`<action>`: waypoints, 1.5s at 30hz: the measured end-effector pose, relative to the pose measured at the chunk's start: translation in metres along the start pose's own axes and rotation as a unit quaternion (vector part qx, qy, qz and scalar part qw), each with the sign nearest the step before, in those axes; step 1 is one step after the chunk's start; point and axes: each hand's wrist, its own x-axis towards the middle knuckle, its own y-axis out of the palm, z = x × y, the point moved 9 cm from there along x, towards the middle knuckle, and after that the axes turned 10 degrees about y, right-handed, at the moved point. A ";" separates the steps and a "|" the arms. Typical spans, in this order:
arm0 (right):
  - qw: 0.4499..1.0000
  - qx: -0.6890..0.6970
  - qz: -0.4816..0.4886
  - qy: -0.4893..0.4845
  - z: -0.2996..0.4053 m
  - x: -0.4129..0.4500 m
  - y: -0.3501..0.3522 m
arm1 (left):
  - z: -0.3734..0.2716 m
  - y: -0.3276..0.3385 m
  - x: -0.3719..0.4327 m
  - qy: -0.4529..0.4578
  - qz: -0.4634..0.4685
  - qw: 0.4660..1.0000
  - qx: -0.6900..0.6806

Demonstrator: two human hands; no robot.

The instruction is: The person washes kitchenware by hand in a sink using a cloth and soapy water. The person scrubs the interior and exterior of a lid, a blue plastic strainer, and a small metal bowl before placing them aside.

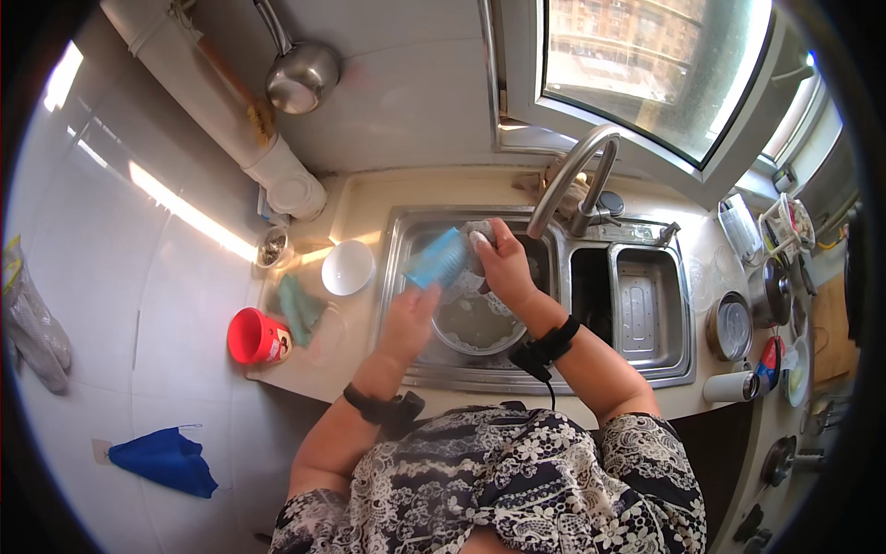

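Over the left bowl of the steel sink (400, 374), my left hand (408, 318) grips a light-blue ribbed cup (437, 259), blurred by motion. My right hand (509, 270) is closed around a greyish scrubbing cloth or pad (477, 232) at the cup's upper right end; which of the two it is, I cannot tell. Below both hands, a round basin (477, 352) in the sink holds cloudy, foamy water. My forearms hide part of its surroundings.
A curved faucet (578, 180) arches behind the hands. Left of the sink are a white bowl (348, 268), a green cloth (299, 308) and a red tub (257, 338). To the right stand a lidded pot (770, 292) and a white flask (730, 386). An open window (644, 76) leans in above.
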 end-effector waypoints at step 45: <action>0.910 -0.276 -0.027 -0.307 0.047 -0.069 0.055 | -0.019 0.004 0.002 -0.091 -0.223 0.832 -0.499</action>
